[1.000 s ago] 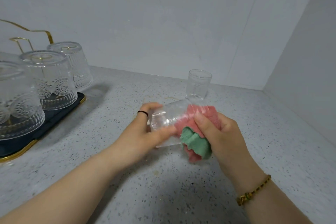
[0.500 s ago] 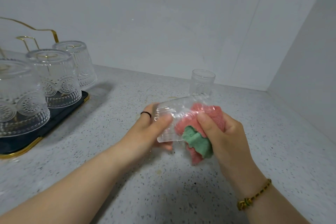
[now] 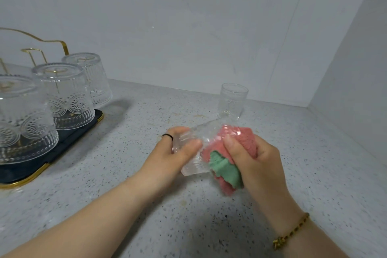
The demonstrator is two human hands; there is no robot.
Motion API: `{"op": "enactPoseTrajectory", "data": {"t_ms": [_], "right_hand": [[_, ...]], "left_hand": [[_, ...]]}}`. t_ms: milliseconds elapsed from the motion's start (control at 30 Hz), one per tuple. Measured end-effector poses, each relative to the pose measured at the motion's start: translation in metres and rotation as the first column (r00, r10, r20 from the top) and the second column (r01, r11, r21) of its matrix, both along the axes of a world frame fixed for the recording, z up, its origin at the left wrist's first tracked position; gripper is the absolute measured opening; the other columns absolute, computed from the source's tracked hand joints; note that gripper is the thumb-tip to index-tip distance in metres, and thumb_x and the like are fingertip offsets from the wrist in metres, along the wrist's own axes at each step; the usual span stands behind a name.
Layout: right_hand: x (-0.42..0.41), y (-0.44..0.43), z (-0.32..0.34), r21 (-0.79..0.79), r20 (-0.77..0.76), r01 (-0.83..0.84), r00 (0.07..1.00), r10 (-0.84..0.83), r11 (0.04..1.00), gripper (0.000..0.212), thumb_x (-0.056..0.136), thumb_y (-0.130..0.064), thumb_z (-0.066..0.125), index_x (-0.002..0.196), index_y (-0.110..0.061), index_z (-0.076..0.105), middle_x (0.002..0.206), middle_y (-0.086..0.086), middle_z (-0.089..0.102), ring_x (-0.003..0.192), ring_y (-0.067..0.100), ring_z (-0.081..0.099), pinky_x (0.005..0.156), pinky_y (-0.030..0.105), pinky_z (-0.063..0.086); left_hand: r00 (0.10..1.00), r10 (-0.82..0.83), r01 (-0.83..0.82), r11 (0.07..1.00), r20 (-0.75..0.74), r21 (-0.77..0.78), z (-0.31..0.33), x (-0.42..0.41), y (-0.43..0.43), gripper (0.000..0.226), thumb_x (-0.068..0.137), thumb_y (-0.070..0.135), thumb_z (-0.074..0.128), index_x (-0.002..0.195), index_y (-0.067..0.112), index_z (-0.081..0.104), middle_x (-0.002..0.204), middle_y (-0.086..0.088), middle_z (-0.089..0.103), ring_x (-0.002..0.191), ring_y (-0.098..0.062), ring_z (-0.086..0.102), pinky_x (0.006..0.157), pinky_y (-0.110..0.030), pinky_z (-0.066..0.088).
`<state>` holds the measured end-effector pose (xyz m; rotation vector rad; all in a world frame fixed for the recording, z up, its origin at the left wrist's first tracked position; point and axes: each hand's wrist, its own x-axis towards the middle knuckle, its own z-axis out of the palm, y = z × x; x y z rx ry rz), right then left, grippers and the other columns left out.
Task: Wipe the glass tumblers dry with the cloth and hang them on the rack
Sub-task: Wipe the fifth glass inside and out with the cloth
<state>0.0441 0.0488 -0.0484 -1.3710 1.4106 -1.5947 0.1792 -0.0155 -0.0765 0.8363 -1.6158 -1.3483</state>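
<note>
Head view: tabletop (image 3: 125,184), rack (image 3: 69,142) well left of the hands, three tumblers inverted on it, spare tumbler (image 3: 231,100) upright just beyond. Held tumbler (image 3: 194,165) lies sideways, long axis left-right; left hand (image 3: 167,157) grips its base end, right hand (image 3: 257,163) clutches cloth (image 3: 247,140) pushed into the mouth. Left hand nearer rack
</note>
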Motion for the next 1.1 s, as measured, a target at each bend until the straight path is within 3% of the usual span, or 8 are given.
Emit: {"op": "enactPoseTrajectory", "data": {"t_ms": [167,333,400,633,833,900,1033,1100], "right_hand": [[-0.005,-0.011,-0.008,0.063,0.302,0.007,0.953,-0.025,0.998,0.048,0.062,-0.038,0.059,0.082,0.006,0.062,0.072,0.014,0.064,0.065,0.023,0.063,0.06,0.03,0.055],[0.002,-0.003,-0.006,0.002,0.108,0.066,0.992,-0.066,0.998,0.026,0.079,-0.021,0.06,0.057,-0.01,0.053,0.04,-0.005,0.055,0.036,0.005,0.052,0.036,0.014,0.043],[0.003,-0.001,-0.005,-0.015,0.048,0.046,0.998,-0.045,0.999,0.026,0.081,-0.016,0.059,0.056,-0.013,0.053,0.036,-0.008,0.053,0.03,0.0,0.047,0.032,0.011,0.038],[-0.006,-0.011,-0.01,0.04,0.275,0.01,0.961,-0.021,0.999,0.044,0.058,-0.042,0.059,0.074,0.0,0.062,0.069,0.012,0.063,0.061,0.02,0.062,0.06,0.029,0.054],[0.003,-0.003,-0.007,-0.045,0.078,0.067,0.995,-0.063,0.997,0.021,0.07,-0.031,0.061,0.06,-0.013,0.059,0.045,-0.006,0.056,0.039,0.005,0.053,0.037,0.018,0.045],[0.001,-0.005,-0.007,-0.041,0.085,0.052,0.995,-0.048,0.998,0.019,0.072,-0.029,0.06,0.062,-0.013,0.059,0.045,-0.006,0.057,0.039,0.005,0.053,0.038,0.017,0.045],[-0.005,-0.013,-0.01,0.018,0.345,-0.01,0.939,0.004,1.0,0.032,0.063,-0.035,0.058,0.075,-0.006,0.064,0.063,0.002,0.067,0.059,0.015,0.065,0.054,0.025,0.055],[-0.006,-0.012,-0.01,0.032,0.355,0.004,0.935,-0.015,0.999,0.03,0.062,-0.036,0.059,0.071,-0.008,0.064,0.062,0.001,0.067,0.059,0.015,0.065,0.054,0.024,0.054]], "left_hand": [[0.977,0.16,-0.083,0.897,0.144,-0.435,-0.002,0.004,0.001,0.073,0.048,0.058,0.077,0.108,0.051,0.036,0.116,0.029,0.038,0.105,0.012,0.045,0.085,-0.006,0.042],[0.985,-0.164,0.172,0.941,-0.052,0.293,0.002,0.002,-0.002,0.08,0.053,0.069,0.053,0.115,0.018,0.052,0.105,-0.005,0.067,0.077,-0.014,0.067,0.078,-0.035,0.057],[0.974,-0.196,0.222,0.922,-0.113,0.317,0.002,0.001,-0.002,0.069,0.063,0.055,0.051,0.114,0.01,0.055,0.084,-0.008,0.07,0.058,-0.014,0.065,0.065,-0.03,0.059],[0.973,0.158,-0.07,0.896,0.168,-0.439,0.004,0.006,0.004,0.069,0.051,0.06,0.076,0.106,0.06,0.034,0.113,0.038,0.038,0.107,0.01,0.045,0.082,-0.004,0.041],[0.965,-0.207,0.248,0.916,-0.159,0.316,-0.003,0.001,-0.002,0.068,0.065,0.05,0.066,0.12,0.012,0.052,0.116,-0.009,0.064,0.088,-0.021,0.068,0.081,-0.04,0.056],[0.969,-0.177,0.214,0.949,-0.174,0.23,-0.002,0.002,-0.002,0.058,0.065,0.036,0.069,0.117,0.017,0.052,0.108,-0.007,0.068,0.082,-0.017,0.069,0.066,-0.029,0.058],[0.988,0.001,0.039,0.966,0.152,-0.257,0.001,0.006,-0.002,0.081,0.05,0.045,0.084,0.11,0.059,0.031,0.119,0.008,0.051,0.098,-0.01,0.062,0.084,-0.023,0.05],[0.985,0.0,0.044,0.968,0.175,-0.248,0.001,0.006,0.0,0.078,0.057,0.042,0.08,0.112,0.061,0.027,0.117,0.013,0.051,0.097,-0.002,0.061,0.083,-0.018,0.049]]}}
